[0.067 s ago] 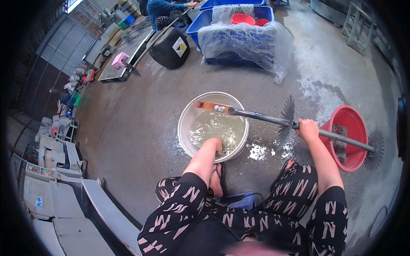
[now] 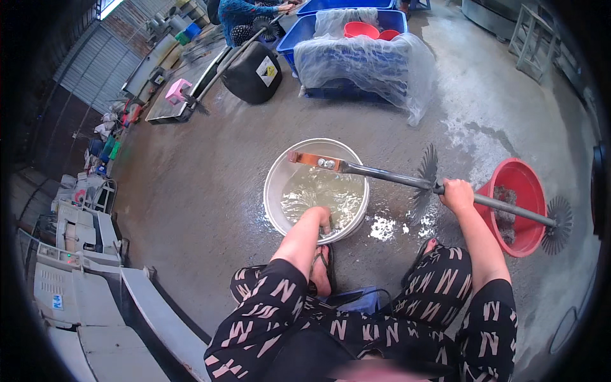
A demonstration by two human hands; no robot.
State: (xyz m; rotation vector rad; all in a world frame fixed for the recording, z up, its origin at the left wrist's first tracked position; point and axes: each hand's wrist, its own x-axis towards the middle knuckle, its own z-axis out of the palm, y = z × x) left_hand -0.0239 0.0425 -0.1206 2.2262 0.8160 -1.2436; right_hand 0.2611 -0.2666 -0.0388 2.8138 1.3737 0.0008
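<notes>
My right hand (image 2: 457, 195) is wrapped round a grey metal rod (image 2: 389, 175) that carries dark toothed discs (image 2: 429, 181). At the rod's left end, an orange copper-coloured strip (image 2: 310, 159), fixed with two bolts, reaches over a white bucket (image 2: 272, 191). Cloudy water (image 2: 324, 186) with pale glints fills part of the bucket. My left hand (image 2: 321, 218) dips into this water at the near side, its fingers largely hidden. Below the rod's right part stands a red bucket (image 2: 536, 184) with greyish clumped material (image 2: 505, 213) inside.
Blue tubs (image 2: 347, 86) draped with translucent netting (image 2: 356, 60) hold red basins (image 2: 361, 29) at the back. Left of them are a black jerrycan (image 2: 249, 81) and a person in a blue sleeve (image 2: 245, 11). Grey machines (image 2: 73, 293) line the left. White splashes (image 2: 383, 228) mark the floor.
</notes>
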